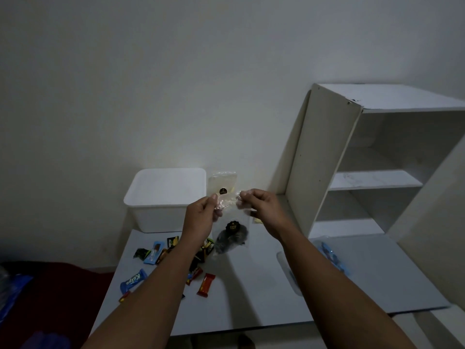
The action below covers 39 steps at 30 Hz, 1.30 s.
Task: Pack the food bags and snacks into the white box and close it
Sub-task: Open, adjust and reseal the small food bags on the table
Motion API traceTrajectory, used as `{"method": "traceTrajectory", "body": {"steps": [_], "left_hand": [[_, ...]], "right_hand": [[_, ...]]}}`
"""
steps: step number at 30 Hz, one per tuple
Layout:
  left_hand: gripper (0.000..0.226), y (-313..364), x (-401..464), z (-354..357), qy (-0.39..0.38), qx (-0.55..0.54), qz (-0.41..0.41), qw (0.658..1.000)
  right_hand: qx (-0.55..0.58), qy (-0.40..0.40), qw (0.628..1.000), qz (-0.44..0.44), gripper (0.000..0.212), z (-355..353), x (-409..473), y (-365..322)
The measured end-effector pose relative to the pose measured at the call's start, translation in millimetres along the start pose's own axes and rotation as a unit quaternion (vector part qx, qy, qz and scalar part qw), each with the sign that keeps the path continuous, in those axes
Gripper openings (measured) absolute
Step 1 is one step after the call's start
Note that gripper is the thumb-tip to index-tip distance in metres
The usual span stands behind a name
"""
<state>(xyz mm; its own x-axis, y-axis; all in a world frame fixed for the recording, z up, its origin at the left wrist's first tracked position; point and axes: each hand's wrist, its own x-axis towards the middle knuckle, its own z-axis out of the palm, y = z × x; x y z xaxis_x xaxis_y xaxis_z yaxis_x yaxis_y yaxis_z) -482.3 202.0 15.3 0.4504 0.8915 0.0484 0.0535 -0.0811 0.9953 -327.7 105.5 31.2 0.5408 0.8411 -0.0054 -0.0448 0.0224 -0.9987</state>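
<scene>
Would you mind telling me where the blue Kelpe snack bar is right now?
In the head view, the blue Kelpe bar lies near the table's left edge, just left of the left forearm, with a light-blue wrapper behind it.

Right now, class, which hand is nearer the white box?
Left. The left hand is just right of the white box, overlapping its edge in view; the right hand is farther right.

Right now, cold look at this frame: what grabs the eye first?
The two hands, left hand and right hand, raised mid-frame, pinching the top of a clear food bag with dark contents hanging over the table. Behind them the white box sits at the table's far edge by the wall. Wrapped snack bars lie scattered at the table's left.
</scene>
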Motion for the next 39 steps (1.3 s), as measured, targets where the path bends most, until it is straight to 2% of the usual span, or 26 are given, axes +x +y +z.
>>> {"method": "traceTrajectory", "body": {"steps": [3,5,8,10,12,14,17,20,24,28,31,34,39], "left_hand": [[0.037,0.3,-3.1,-1.7,-0.011,-0.015,-0.003,1.000],[0.038,-3.1,-2.2,-3.3,-0.010,-0.015,0.004,1.000],[0.039,-12.7,3.7,-3.2,-0.005,0.007,-0.001,1.000],[0.038,-17.3,7.7,2.2,-0.001,-0.013,-0.016,1.000],[0.036,-21.7,11.4,12.6,-0.007,-0.040,-0.039,0.998],[0.034,-29.3,14.7,24.7,-0.025,-0.062,-0.065,0.996],[0.025,-50.0,17.7,39.9,-0.068,-0.067,-0.096,0.991],[0.012,-79.6,21.5,54.7,-0.118,-0.022,-0.110,0.987],[0.012,-118.7,38.5,79.0,-0.121,0.041,-0.123,0.984],[0.014,-147.6,69.6,106.0,-0.101,0.051,-0.151,0.982],[0.017,-168.3,106.0,129.5,-0.066,0.055,-0.163,0.983],[0.016,-184.5,159.6,155.2,-0.031,0.083,-0.163,0.983],[0.046,-223.5,257.7,200.9,-0.058,0.091,-0.161,0.981]], "right_hand": [[-0.024,0.042,0.998,-0.044,0.021,1.8,0.8,5.7],[-0.027,0.054,0.997,-0.038,0.023,1.5,1.5,8.4],[-0.028,0.034,0.999,-0.002,0.017,-3.1,0.1,11.2],[-0.043,0.004,0.999,0.016,0.013,-9.6,-3.6,14.8],[-0.075,-0.024,0.996,0.038,0.019,-18.5,-5.7,24.0],[-0.088,-0.026,0.994,0.067,0.018,-29.0,-6.5,38.0],[-0.037,0.018,0.993,0.108,0.014,-44.5,-4.5,58.3],[0.009,0.062,0.990,0.123,0.010,-60.9,6.8,73.0],[0.001,0.082,0.987,0.141,0.014,-79.8,33.5,91.9],[-0.067,0.091,0.979,0.170,0.017,-93.6,69.1,132.2],[-0.118,0.078,0.970,0.199,0.010,-103.5,109.0,168.4],[-0.134,0.081,0.967,0.201,0.016,-111.8,168.5,188.0],[-0.148,0.090,0.970,0.169,0.016,-126.4,292.5,205.3]]}}
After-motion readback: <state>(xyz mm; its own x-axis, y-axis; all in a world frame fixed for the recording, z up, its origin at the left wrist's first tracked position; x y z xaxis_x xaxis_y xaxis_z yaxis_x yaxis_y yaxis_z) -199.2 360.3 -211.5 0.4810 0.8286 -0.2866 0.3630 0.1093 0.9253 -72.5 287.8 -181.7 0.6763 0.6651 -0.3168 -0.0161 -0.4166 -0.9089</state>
